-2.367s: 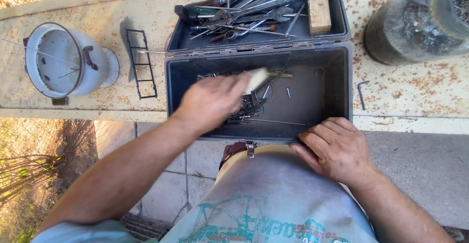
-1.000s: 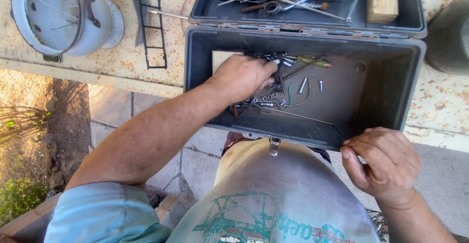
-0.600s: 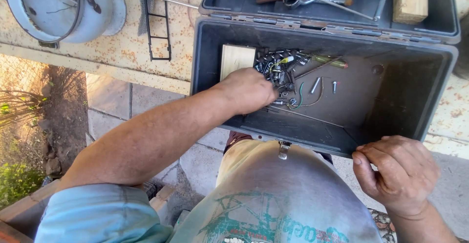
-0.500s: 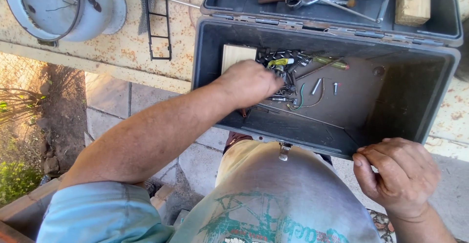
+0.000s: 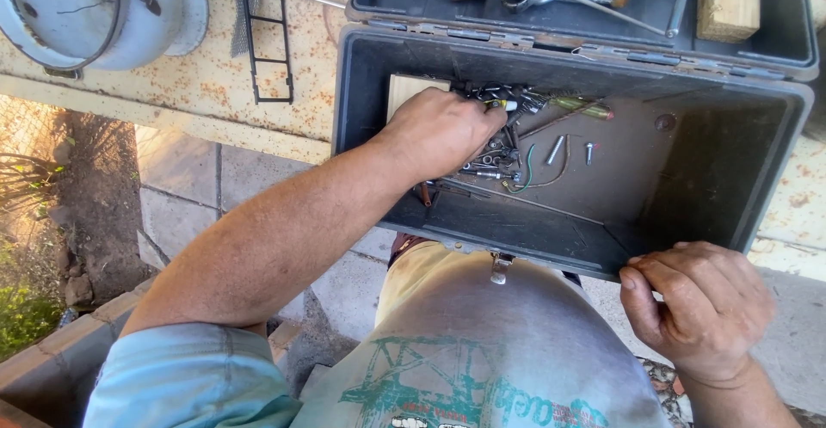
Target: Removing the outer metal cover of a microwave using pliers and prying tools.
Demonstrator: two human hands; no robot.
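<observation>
Left hand (image 5: 439, 131) reached into the open toolbox (image 5: 731, 178), fingers curled over loose sockets (image 5: 495, 166), right hand (image 5: 701, 307) pinching its front rim

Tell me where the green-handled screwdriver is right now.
In the head view, the green-handled screwdriver lies on the floor of the open grey plastic toolbox, against its back wall, just right of the left hand.
</observation>
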